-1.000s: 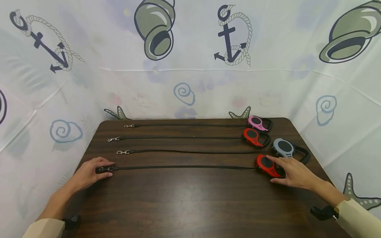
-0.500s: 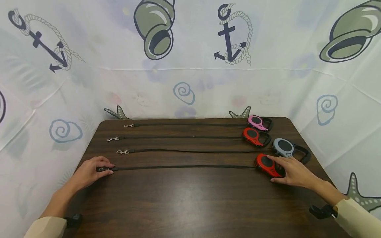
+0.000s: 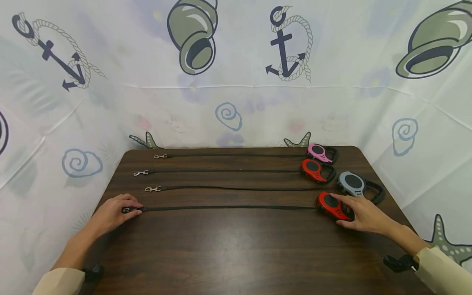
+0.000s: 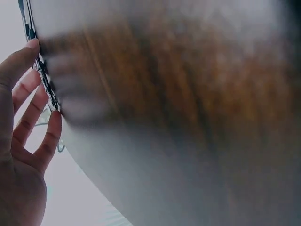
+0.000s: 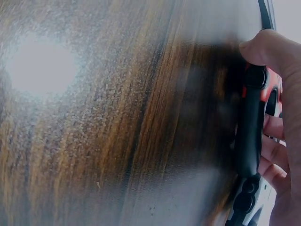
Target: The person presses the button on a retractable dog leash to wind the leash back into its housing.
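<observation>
The nearest retractable dog leash lies stretched across the table, its black strap (image 3: 228, 207) running straight between my hands. At its left end, my left hand (image 3: 112, 215) pinches the leash's metal clip (image 3: 128, 210) between thumb and fingers; the fingers partly cover it. My right hand (image 3: 368, 217) grips the red leash casing (image 3: 330, 203), with thumb and fingers on either side. In the right wrist view, the casing's black handle (image 5: 249, 136) shows along my palm. The left wrist view has my thumb (image 4: 23, 59) and fingers along the clip end at the table's edge.
Behind lie three more stretched leashes: one with a grey casing (image 3: 351, 182) close by my right hand, another red casing (image 3: 312, 169), and a pink casing (image 3: 318, 152). Their metal clips, such as the nearest clip (image 3: 152, 189), point left. A patterned cloth (image 3: 228, 94) surrounds the table.
My left hand has shifted slightly right, and its thumb and fingers have come closer together over the clip. My right hand stays on the red casing.
</observation>
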`<state>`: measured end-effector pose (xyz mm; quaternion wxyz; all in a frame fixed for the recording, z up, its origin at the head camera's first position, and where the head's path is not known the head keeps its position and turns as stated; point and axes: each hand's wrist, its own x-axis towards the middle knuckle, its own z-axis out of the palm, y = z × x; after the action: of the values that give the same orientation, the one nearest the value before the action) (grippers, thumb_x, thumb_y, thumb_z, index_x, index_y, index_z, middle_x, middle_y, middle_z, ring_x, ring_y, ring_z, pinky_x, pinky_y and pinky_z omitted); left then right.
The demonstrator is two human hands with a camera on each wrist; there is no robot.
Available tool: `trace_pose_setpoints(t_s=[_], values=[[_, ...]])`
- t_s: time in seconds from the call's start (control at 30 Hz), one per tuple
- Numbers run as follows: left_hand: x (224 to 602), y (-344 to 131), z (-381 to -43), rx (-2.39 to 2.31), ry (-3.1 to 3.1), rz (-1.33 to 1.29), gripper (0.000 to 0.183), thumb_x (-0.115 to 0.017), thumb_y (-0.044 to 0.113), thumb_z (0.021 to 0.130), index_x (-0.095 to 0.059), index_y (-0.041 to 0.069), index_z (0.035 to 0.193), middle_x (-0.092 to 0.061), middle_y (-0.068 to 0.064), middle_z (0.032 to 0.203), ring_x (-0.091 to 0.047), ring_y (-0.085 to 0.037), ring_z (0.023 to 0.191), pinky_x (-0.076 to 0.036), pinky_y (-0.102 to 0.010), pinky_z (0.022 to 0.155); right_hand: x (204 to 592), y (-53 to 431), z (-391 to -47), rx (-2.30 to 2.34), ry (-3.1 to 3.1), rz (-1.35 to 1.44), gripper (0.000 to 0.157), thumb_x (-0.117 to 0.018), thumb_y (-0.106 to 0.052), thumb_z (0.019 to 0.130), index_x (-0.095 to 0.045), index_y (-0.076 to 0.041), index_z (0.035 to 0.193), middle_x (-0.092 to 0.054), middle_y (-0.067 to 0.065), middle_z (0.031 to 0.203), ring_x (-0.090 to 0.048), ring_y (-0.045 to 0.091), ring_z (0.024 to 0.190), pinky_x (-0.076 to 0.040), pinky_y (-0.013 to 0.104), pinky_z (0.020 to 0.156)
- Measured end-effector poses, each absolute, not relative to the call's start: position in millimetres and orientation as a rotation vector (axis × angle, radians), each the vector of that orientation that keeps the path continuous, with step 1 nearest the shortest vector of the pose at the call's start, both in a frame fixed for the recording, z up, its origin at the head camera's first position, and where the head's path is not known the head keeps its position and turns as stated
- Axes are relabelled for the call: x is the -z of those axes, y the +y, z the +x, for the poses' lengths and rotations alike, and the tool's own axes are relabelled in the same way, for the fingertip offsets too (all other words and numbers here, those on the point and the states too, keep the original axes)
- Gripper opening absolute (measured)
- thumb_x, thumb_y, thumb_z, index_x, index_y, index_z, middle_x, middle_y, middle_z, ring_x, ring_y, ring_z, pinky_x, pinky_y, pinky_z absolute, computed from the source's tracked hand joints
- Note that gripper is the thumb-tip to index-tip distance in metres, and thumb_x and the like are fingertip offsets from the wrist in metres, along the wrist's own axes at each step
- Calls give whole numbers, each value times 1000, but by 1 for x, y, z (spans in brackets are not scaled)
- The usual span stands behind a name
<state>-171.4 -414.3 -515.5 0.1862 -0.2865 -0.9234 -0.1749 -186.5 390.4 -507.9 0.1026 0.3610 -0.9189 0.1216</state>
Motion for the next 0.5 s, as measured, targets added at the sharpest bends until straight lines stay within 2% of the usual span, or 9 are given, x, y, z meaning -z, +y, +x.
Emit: trace_pose_setpoints(t_s=[0.1, 0.33, 0.5], values=[[515, -414, -172, 489, -2612, -814, 30, -98, 6, 66, -82, 18, 89, -70, 9, 91, -68, -15, 81, -49, -19, 73, 507, 391, -186, -400, -2730, 1066, 85, -97, -27, 71, -60, -3, 143, -56, -13, 83, -46, -1, 70, -39, 22, 61], [514, -416, -175, 489, -2650, -826, 30, -98, 8, 67, -78, 20, 86, -69, 11, 90, -68, -13, 79, -47, -15, 73, 501, 392, -184, -508, -2796, 1033, 77, -95, -24, 75, -62, -2, 141, -59, -17, 89, -52, -2, 77, -48, 26, 65], [515, -417, -178, 513, -2622, -848, 32, -96, 5, 66, -76, 21, 86, -69, 10, 90, -67, -11, 79, -46, -14, 73, 499, 395, -186, -559, -2844, 1013, 72, -93, -25, 79, -63, -3, 140, -59, -18, 85, -51, -4, 75, -48, 26, 64]])
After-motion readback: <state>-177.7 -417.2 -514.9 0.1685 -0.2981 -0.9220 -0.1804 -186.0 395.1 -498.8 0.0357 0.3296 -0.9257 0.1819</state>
